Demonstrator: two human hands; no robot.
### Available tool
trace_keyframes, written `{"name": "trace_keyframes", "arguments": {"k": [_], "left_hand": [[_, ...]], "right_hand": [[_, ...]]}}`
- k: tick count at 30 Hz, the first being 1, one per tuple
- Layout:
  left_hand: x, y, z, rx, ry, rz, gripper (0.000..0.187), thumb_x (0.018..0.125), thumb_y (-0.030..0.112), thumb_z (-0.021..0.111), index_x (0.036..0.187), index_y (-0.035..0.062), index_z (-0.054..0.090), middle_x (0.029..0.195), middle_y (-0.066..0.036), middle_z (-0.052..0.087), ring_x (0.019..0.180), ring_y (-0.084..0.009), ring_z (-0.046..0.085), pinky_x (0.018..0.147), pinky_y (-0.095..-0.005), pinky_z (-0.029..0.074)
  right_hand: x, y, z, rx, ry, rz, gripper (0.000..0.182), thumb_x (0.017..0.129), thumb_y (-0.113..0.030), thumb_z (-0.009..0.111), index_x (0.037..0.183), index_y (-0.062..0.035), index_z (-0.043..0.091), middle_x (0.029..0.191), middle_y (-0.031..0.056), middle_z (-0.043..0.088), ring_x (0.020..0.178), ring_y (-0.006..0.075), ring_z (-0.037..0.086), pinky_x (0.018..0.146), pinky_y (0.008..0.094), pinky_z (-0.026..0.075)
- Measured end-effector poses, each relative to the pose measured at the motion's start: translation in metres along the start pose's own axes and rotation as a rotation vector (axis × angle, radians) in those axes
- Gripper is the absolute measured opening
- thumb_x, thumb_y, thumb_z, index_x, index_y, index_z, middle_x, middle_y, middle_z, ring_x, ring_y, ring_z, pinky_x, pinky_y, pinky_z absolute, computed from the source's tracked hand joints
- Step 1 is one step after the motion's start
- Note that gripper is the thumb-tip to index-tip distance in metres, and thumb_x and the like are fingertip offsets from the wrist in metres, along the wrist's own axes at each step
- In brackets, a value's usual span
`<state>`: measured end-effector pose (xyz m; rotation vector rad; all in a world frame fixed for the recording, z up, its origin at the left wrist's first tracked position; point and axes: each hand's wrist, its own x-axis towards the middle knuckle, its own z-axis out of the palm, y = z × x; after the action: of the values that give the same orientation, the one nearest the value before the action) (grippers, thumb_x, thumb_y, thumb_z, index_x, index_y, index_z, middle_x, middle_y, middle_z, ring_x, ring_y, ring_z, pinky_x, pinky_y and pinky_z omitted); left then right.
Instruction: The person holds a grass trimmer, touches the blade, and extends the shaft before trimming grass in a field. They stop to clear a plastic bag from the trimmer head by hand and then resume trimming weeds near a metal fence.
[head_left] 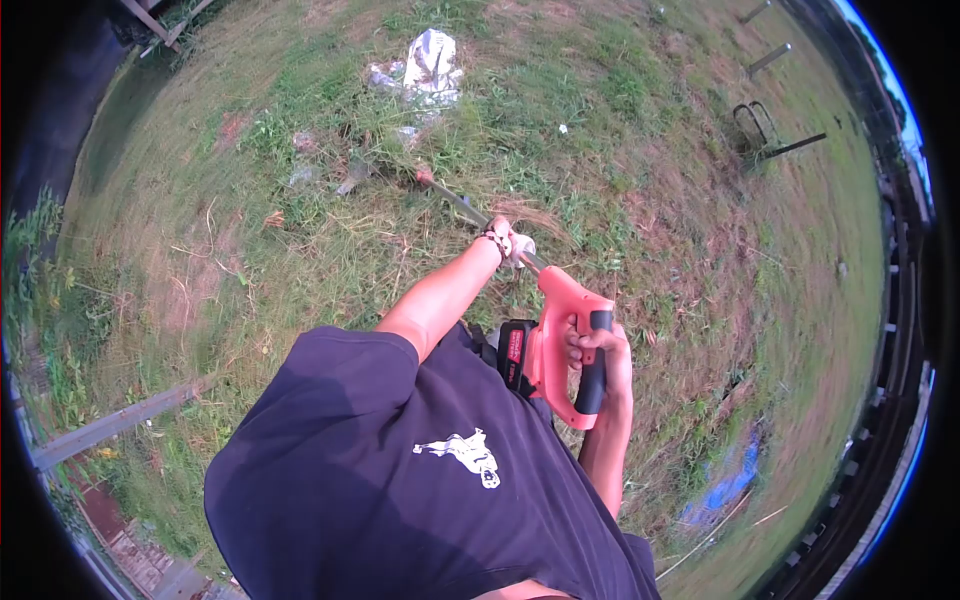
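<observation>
Both my hands are on an orange cordless string trimmer, held slantwise in front of my body. My left hand is wrapped round the metal shaft, with a patterned band at its wrist. On the black-gripped rear handle, my right hand is closed, its fingers curled through the loop. A black and red battery pack sits on the trimmer's body beside my shirt. The orange lower end of the trimmer reaches into the grass; its cutting part is hidden there.
White plastic sheeting lies in the grass just beyond the trimmer's end. A metal bar is at the left, and a blue sheet lies at lower right. Farther right stand a bent metal frame and posts.
</observation>
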<state>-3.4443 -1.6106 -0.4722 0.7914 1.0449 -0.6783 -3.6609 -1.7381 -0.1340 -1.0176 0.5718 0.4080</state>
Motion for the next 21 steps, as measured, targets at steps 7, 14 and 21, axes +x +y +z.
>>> {"name": "trace_keyframes", "arguments": {"k": [7, 14, 21], "left_hand": [[-0.006, -0.003, 0.021, 0.054, -0.056, 0.000, 0.021, 0.080, 0.018, 0.046, 0.063, 0.0094, 0.038, 0.063, -0.010, 0.045, 0.055, -0.0281, 0.049, 0.055, -0.0497, 0.046], [-0.011, -0.014, 0.043, 0.058, -0.126, -0.010, 0.022, 0.080, 0.018, 0.046, 0.062, 0.0094, 0.038, 0.062, -0.010, 0.045, 0.053, -0.0263, 0.047, 0.052, -0.0465, 0.045], [-0.038, -0.020, 0.016, -0.057, -0.135, 0.001, 0.023, 0.079, 0.019, 0.047, 0.061, 0.0094, 0.038, 0.062, -0.010, 0.044, 0.051, -0.0246, 0.045, 0.049, -0.0433, 0.044]], "right_hand": [[-0.019, 0.001, 0.005, 0.020, 0.043, -0.079, 0.032, 0.062, -0.007, 0.057, 0.093, 0.0019, 0.053, 0.069, 0.0043, 0.051, 0.053, 0.0116, 0.049, 0.046, 0.0241, 0.040], [-0.037, 0.005, 0.026, -0.111, 0.138, -0.148, 0.034, 0.059, -0.008, 0.057, 0.090, 0.0025, 0.053, 0.067, 0.0038, 0.051, 0.049, 0.0115, 0.048, 0.046, 0.0250, 0.041], [-0.044, -0.006, 0.020, -0.187, 0.055, -0.072, 0.037, 0.056, -0.008, 0.058, 0.091, 0.0021, 0.054, 0.068, 0.0034, 0.053, 0.049, 0.0112, 0.048, 0.046, 0.0247, 0.040]]}}
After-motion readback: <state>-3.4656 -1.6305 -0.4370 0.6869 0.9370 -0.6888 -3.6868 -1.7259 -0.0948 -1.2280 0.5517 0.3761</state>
